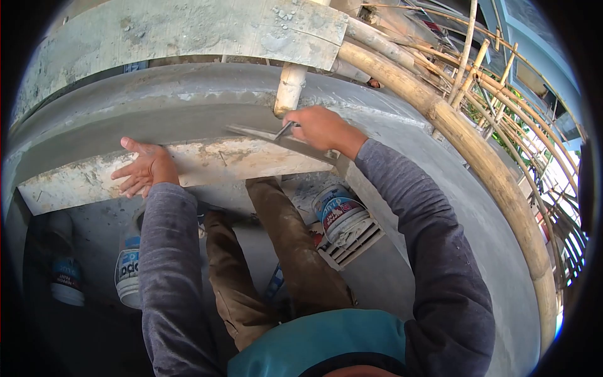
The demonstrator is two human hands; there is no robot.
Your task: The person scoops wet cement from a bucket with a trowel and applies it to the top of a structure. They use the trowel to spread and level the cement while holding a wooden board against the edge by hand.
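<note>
My right hand (320,127) is closed around the handle of a metal trowel (254,132). The trowel's blade lies at the wet-looking grey cement (188,122), along the top edge of a pale, cement-stained board (232,157). Further left, my left hand (148,168) rests against that board with its fingers spread and its thumb up, holding nothing. The board stands on edge along the front of the cement ledge.
A bamboo post (289,88) rises just beyond my right hand, under a wide plank (188,28). Thick bamboo poles (477,144) curve along the right. Below are paint buckets (342,213), (129,273) and a plastic crate (355,242) near my legs.
</note>
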